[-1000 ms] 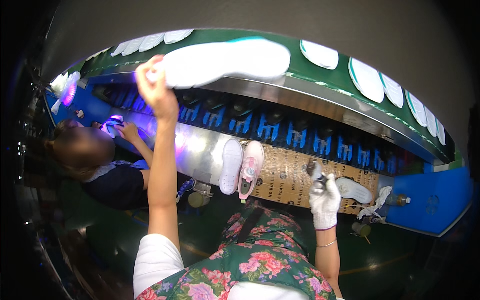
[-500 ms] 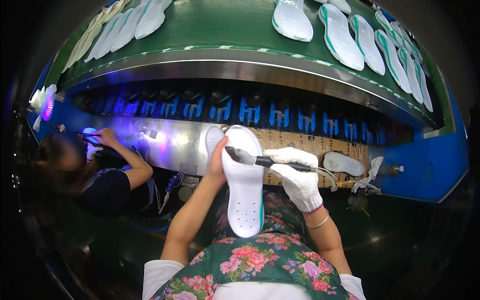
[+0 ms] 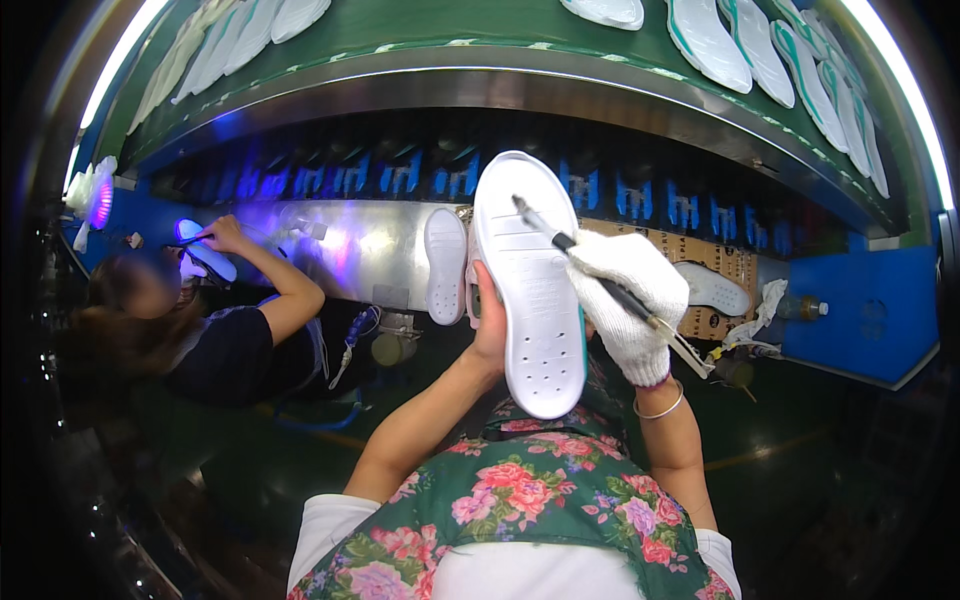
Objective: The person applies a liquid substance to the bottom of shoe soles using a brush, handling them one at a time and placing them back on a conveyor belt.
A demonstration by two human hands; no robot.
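Note:
A long white shoe sole (image 3: 540, 330) with small holes at its near end and a teal strip along one side is tilted up in front of me. My bare left hand (image 3: 489, 322) grips its left edge, most fingers hidden behind it. My right hand (image 3: 632, 300), in a white knitted glove, is closed around a brush (image 3: 548, 230) with a black handle and a pale tube at its rear. The dark brush tip is over the sole's far end; whether it touches is hard to tell. Another white sole (image 3: 446, 266) lies on the bench just left of my left hand.
Cardboard (image 3: 738, 262) covers the right part of the metal bench (image 3: 370, 240), with one sole (image 3: 712, 288) on it. A cloth (image 3: 770, 312) and bottle (image 3: 800, 307) are beyond. Blue holders and a green belt (image 3: 450, 22) bearing soles run behind. A co-worker (image 3: 235, 325) handles a sole at left.
The sole has shifted right and now shows its flat, holed face more fully. My gloved hand has turned, and the brush tip has moved further up the sole. The whole view has shifted.

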